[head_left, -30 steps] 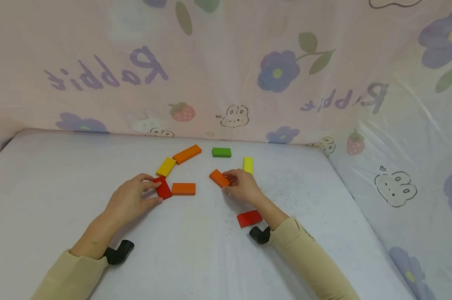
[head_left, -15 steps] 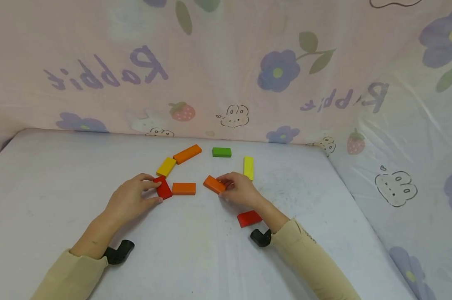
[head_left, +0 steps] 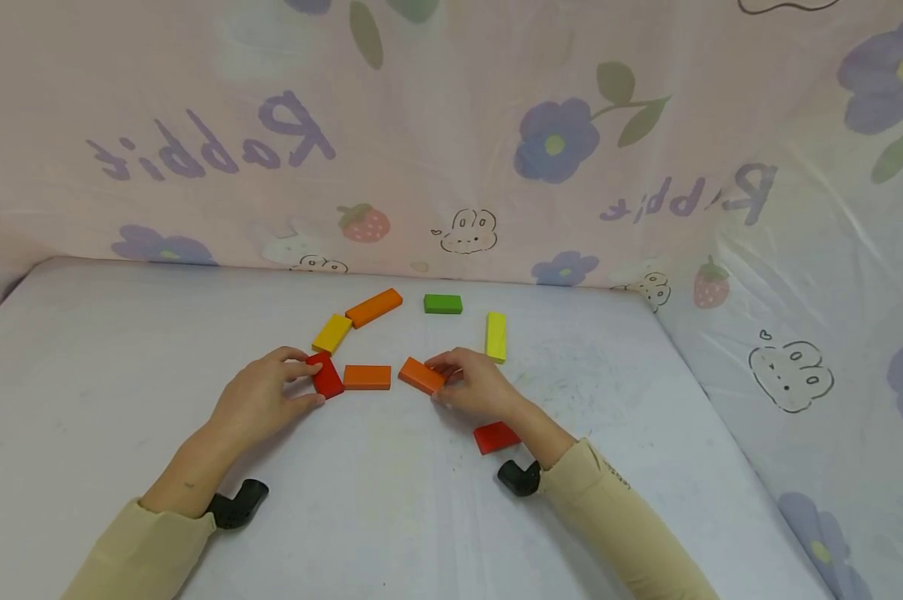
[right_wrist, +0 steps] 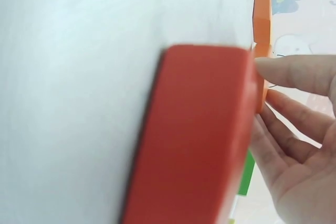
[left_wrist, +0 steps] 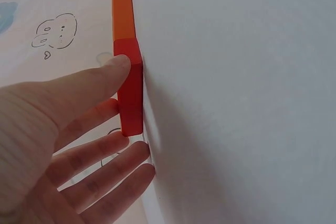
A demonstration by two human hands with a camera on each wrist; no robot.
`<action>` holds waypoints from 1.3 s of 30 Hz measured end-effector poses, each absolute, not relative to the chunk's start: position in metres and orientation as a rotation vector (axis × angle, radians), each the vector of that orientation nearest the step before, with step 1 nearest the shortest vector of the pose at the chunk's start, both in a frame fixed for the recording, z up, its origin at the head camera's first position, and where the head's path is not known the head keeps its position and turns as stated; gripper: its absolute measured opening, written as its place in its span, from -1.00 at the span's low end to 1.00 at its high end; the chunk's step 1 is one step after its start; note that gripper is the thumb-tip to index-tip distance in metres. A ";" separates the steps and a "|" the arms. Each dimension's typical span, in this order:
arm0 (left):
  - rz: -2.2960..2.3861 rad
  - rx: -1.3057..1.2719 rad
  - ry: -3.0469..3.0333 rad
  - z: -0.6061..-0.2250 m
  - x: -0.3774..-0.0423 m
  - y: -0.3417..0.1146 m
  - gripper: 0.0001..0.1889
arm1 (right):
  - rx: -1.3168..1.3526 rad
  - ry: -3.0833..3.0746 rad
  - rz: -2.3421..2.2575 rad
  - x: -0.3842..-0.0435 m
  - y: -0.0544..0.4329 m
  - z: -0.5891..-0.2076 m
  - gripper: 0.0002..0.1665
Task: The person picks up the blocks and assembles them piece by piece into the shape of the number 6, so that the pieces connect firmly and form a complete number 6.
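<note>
My left hand (head_left: 260, 400) pinches a red block (head_left: 326, 377) lying on the table; in the left wrist view the thumb presses its near side and the other fingers spread behind and below it. Against that block's right side lies an orange block (head_left: 367, 377). Between thumb and fingers my right hand (head_left: 476, 385) holds a second orange block (head_left: 420, 375), slanted, with a small gap in the head view between it and the first one. Another red block (head_left: 496, 437) lies below the right hand and looms large in the right wrist view.
Behind the hands lie a yellow block (head_left: 332, 334), a longer orange block (head_left: 374, 307), a green block (head_left: 442, 304) and a bright yellow block (head_left: 496, 337). A patterned curtain (head_left: 421, 167) closes off the back of the white table (head_left: 346, 517).
The right hand has moved left and slightly nearer with its orange block, towards the other orange one. More of the bright yellow block now shows. The left hand has stayed still.
</note>
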State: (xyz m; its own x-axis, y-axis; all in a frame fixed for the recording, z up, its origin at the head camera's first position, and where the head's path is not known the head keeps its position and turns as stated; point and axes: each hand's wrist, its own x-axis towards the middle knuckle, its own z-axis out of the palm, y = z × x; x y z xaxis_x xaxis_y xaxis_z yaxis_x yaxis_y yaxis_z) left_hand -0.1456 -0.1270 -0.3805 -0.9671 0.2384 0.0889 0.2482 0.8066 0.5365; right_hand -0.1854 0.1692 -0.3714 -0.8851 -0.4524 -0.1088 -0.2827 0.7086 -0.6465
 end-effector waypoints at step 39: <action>-0.905 -0.410 -2.956 -0.379 -0.145 -0.128 -0.54 | -0.568 2.652 -0.924 -0.195 0.167 -0.366 -0.53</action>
